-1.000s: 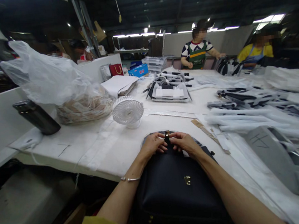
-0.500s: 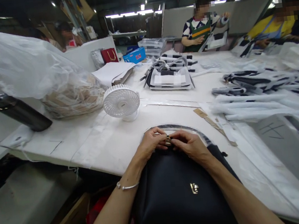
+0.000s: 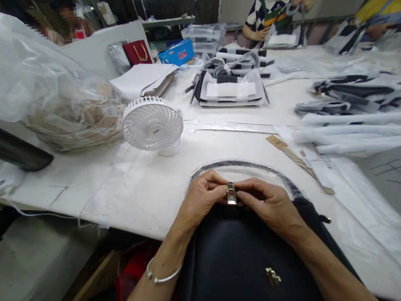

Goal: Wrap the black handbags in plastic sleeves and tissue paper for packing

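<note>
Both hands met at the top edge of a black leather handbag, which lay on the near edge of the white surface and partly over the person's lap. The left hand and the right hand each pinched a small metal clasp between thumb and fingertips, so both were clenched on it. Just beyond the hands, the bag's plastic-wrapped handle arched flat on the surface. A gold lock fitting sat on the bag's front, nearer the person than the right hand. Farther off beyond the left hand stood a white desk fan. A silver bangle circled the left wrist.
</note>
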Tool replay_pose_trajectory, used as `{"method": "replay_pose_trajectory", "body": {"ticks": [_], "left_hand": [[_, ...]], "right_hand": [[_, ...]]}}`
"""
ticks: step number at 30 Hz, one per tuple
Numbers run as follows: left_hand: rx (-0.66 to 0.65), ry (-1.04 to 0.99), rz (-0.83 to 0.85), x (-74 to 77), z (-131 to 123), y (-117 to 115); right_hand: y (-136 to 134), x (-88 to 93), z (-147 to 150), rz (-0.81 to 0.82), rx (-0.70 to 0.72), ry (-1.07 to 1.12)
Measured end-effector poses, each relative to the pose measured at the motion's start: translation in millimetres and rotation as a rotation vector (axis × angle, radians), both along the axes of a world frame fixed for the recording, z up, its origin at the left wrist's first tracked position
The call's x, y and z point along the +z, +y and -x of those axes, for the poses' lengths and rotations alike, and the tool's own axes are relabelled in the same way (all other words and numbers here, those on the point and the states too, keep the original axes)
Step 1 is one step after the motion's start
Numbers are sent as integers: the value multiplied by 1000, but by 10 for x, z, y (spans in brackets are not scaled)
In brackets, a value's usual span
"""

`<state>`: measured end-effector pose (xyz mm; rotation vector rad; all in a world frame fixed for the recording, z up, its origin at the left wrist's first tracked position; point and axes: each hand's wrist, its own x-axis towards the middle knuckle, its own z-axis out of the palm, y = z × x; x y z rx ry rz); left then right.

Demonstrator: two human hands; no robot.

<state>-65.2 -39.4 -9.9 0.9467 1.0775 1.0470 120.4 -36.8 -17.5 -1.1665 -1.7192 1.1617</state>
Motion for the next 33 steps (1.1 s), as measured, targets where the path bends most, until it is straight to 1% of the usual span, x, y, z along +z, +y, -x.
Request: {"method": "replay_pose_trajectory", "body": {"ticks": [5, 11, 18, 25, 27, 31, 33], "left_hand": [[-16, -5, 3, 0, 3, 1], [-30, -27, 24, 4, 9, 4], [-41, -30, 21, -3, 12, 5], [-31, -18, 24, -43, 16, 7], [-32, -24, 27, -49, 16, 7], [-34, -14, 25, -42, 16, 4], [-34, -8, 22, -34, 15, 3]], "right_hand": [[8, 6, 2, 1, 5, -10], [-6, 20, 17, 19, -6, 31], [-5, 16, 16, 12, -11, 0], [-14, 18, 20, 33, -13, -4], [-13, 16, 15, 60, -15, 14], [-11, 37, -4, 194, -6, 76], [-11, 55, -11, 227, 4, 97]]}}
